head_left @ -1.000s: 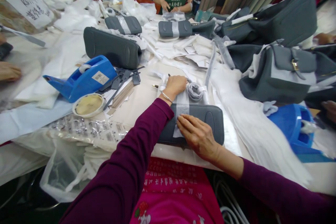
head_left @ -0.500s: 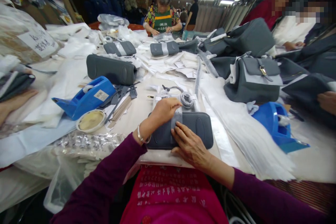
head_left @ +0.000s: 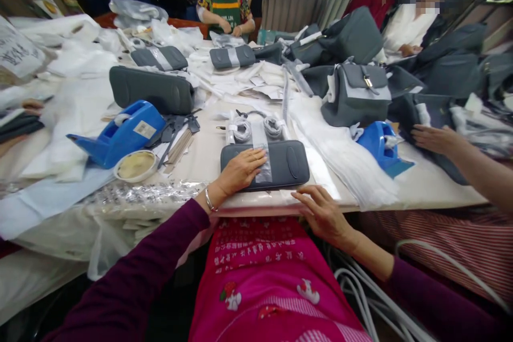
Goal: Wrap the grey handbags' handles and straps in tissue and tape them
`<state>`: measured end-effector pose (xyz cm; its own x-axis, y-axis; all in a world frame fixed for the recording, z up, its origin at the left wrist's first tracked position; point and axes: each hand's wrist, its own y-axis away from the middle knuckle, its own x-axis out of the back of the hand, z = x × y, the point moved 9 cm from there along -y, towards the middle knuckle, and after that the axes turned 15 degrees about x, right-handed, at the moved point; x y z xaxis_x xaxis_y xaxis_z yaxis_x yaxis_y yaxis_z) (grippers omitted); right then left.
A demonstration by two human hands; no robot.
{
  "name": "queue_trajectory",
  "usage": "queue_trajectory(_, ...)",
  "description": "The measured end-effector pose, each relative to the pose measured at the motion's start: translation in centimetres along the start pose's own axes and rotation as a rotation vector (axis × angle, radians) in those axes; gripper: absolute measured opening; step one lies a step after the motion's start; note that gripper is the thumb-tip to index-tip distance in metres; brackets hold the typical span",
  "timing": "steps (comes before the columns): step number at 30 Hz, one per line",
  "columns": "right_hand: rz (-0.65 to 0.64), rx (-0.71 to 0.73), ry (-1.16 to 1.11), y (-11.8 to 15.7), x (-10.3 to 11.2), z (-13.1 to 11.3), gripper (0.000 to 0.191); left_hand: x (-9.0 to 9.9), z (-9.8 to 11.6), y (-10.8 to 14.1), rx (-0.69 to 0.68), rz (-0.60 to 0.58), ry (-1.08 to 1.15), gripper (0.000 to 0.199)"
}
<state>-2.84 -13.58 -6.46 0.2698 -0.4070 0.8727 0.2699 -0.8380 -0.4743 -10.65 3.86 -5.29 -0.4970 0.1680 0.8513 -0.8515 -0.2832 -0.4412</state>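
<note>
A dark grey handbag [head_left: 294,163] lies at the table's front edge, crossed by a translucent strip [head_left: 260,141]. My left hand [head_left: 243,168] rests flat on the bag, its fingertips reaching onto the strip. Just in front of the bag, near the table edge, my right hand [head_left: 323,216] is off it, fingers apart and slightly bent, with nothing seen in them. Behind the bag sit two coiled, wrapped straps, a left coil [head_left: 242,131] and a right coil [head_left: 273,127].
Blue tape dispensers stand left [head_left: 124,136] and right [head_left: 377,144]. Near the left one are a round tub [head_left: 138,165] and cardboard strips [head_left: 180,144]. White sheeting [head_left: 340,155] and more grey bags [head_left: 152,91] cover much of the table. Another person's hand [head_left: 436,139] reaches in from the right.
My left hand has come down from its raised pinch at the strip to lie flat on the bag. My right hand has left the bag, moving right and toward me. The view has shifted.
</note>
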Motion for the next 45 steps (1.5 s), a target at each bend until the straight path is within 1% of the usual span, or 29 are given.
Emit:
queue_trajectory(3,-0.028,0.004,0.076,1.1,-1.7,-0.7,0.048,0.0,0.0,0.1,0.004,-0.002,-0.002,0.037)
queue_trajectory(7,-0.006,0.014,0.149,0.4,-2.8,-0.9,0.051,0.1,0.0,0.0,0.017,-0.004,0.017,0.037)
queue_trajectory(13,-0.028,0.033,0.212,0.1,-2.7,-1.4,0.037,-0.1,-0.1,0.1,0.022,-0.001,0.027,0.039)
queue_trajectory(18,0.004,0.046,0.203,0.0,-2.4,-1.0,0.027,-0.3,-0.2,0.1,0.019,-0.007,0.006,0.040)
queue_trajectory(22,0.011,0.008,0.190,-0.7,-2.3,-0.4,0.021,-0.3,-0.1,0.2,0.005,-0.004,0.017,0.039)
queue_trajectory(26,0.008,-0.024,0.189,-1.3,-2.5,-0.3,0.021,-0.1,0.0,0.3,-0.006,-0.001,0.008,0.039)
queue_trajectory(30,0.089,-0.078,0.106,-1.1,-2.5,0.0,0.022,0.0,0.1,0.4,-0.017,-0.003,0.002,0.037)
queue_trajectory(33,0.170,-0.144,0.049,-0.8,-2.3,0.6,0.014,0.0,0.0,0.4,-0.011,0.003,0.020,0.038)
queue_trajectory(35,0.185,-0.168,0.042,-0.7,-2.3,0.8,0.009,0.0,-0.1,0.4,-0.004,0.011,0.029,0.037)
queue_trajectory(37,0.168,-0.180,0.084,-0.8,-2.3,0.8,0.015,-0.1,-0.2,0.4,-0.005,0.014,0.035,0.037)
queue_trajectory(40,0.090,-0.150,0.217,-1.8,-2.4,0.0,0.017,-0.2,-0.2,0.5,-0.010,0.018,0.046,0.037)
queue_trajectory(43,-0.001,-0.059,0.322,-4.0,-3.3,-1.9,0.021,-0.1,-0.4,0.5,-0.004,0.030,0.067,0.036)
queue_trajectory(45,-0.036,0.009,0.331,-5.8,-4.2,-3.5,0.024,0.0,-0.5,0.5,-0.001,0.033,0.088,0.036)
